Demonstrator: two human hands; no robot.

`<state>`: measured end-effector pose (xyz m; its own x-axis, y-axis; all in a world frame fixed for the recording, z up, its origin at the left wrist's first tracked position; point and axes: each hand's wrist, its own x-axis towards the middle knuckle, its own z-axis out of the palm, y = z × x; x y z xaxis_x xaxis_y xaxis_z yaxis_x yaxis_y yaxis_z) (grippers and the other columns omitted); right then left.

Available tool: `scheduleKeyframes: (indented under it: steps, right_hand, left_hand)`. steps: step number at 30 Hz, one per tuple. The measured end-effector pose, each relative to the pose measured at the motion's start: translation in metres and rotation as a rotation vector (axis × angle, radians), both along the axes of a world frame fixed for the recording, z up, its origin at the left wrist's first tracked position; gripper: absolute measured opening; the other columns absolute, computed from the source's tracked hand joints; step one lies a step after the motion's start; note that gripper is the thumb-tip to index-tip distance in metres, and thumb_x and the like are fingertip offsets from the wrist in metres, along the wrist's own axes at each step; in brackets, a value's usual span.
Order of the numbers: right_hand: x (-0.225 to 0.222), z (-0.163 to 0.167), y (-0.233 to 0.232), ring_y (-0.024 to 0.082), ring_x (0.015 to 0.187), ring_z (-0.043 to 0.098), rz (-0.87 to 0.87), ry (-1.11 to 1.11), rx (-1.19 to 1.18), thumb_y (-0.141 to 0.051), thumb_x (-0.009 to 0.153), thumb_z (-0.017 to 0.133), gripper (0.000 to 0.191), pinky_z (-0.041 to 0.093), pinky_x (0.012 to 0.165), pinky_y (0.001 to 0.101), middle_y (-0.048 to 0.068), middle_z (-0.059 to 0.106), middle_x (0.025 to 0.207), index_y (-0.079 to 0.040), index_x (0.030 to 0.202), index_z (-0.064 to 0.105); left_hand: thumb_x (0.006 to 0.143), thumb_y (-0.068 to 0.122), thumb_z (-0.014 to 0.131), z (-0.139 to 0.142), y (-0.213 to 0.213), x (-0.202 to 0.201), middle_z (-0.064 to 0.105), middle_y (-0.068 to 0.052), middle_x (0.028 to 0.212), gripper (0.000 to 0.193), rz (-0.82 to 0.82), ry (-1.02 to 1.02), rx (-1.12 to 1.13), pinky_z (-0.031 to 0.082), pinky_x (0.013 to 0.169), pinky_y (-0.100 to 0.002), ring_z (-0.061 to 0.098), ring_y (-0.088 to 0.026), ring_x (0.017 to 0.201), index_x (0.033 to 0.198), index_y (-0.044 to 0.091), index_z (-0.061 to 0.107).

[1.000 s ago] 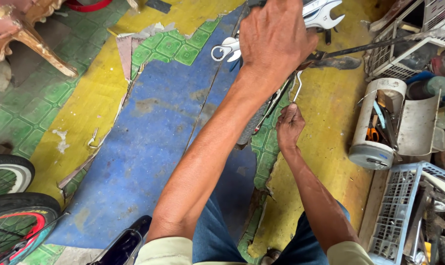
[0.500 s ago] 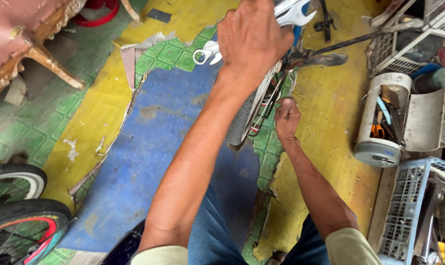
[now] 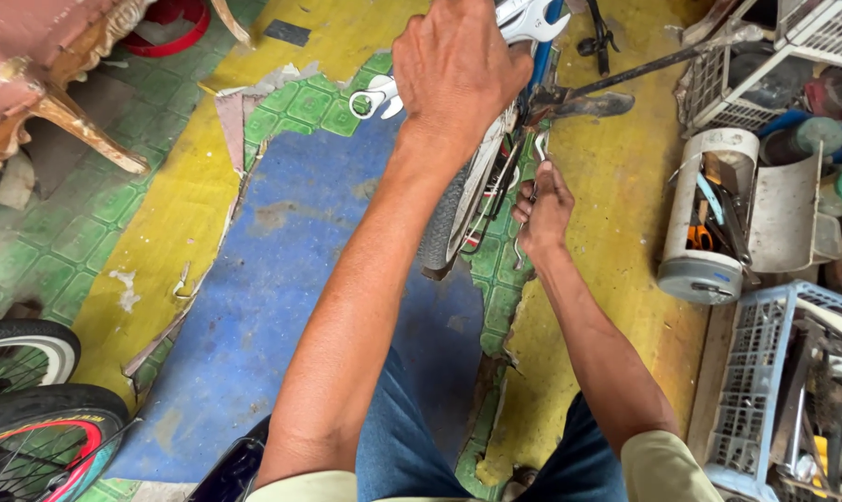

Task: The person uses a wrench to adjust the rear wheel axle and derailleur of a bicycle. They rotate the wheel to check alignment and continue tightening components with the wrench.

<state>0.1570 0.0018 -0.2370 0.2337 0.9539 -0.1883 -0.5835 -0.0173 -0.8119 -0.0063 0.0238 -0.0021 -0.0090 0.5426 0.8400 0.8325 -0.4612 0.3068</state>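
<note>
**Bicycle wheel and bent metal tool in hand**

A bicycle wheel with a grey tyre and silver rim [image 3: 458, 209] stands on edge over the worn blue, green and yellow floor, its lower end toward the viewer and its upper end hidden under the left hand [image 3: 458, 70], which rests on top of it. Just beside the rim, the right hand [image 3: 542, 209] closes around a thin silver metal tool with a hooked top [image 3: 539, 149], held upright against the wheel's right side.

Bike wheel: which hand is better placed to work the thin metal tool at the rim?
Right, probably. The right hand already grips the metal tool beside the wheel; the left hand is busy on top of the wheel.
</note>
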Motion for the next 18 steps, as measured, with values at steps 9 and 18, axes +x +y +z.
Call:
scheduleKeyframes:
  steps: [9,18]
  right_hand:
    - [0.026,0.028,0.011,0.006,0.055,0.036,0.226,0.242,-0.126,-0.033,0.106,0.055,0.035,0.033,0.044,0.0189,-0.002,0.043,0.074,-0.009,0.131,0.061]
    - [0.041,0.042,0.028,0.004,0.059,0.040,0.291,0.271,-0.250,-0.029,0.109,0.058,0.031,0.041,0.051,0.0163,-0.001,0.049,0.081,-0.005,0.127,0.058]
  left_hand:
    - [0.065,0.020,0.081,-0.003,-0.003,-0.002,0.068,-0.020,0.078,0.037,0.005,-0.008,-0.026,0.052,0.060,-0.055,0.066,-0.043,0.066,0.093,0.003,0.063]
    - [0.063,0.020,0.079,-0.007,-0.001,0.002,0.069,-0.021,0.078,0.034,0.028,-0.022,-0.013,0.052,0.060,-0.055,0.067,-0.044,0.069,0.090,0.006,0.064]
